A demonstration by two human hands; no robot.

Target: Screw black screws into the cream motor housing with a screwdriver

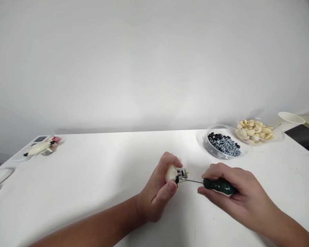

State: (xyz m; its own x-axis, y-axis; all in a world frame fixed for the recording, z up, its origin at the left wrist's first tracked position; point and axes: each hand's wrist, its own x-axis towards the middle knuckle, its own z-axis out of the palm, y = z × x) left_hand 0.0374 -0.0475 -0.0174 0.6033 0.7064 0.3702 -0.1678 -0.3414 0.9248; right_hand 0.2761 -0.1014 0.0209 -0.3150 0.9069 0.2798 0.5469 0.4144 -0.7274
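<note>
The left hand [156,197] holds a cream plastic part [171,173], the right hand [243,195] a green-handled screwdriver [216,186] touching it.

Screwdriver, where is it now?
In the head view, the green-handled screwdriver sits in the right hand, its shaft reaching left to the cream plastic housing in the left hand.

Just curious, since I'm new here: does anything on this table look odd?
In the clear bowl, silver screws and black bits are jumbled together, which looks odd because they aren't sorted.
</note>
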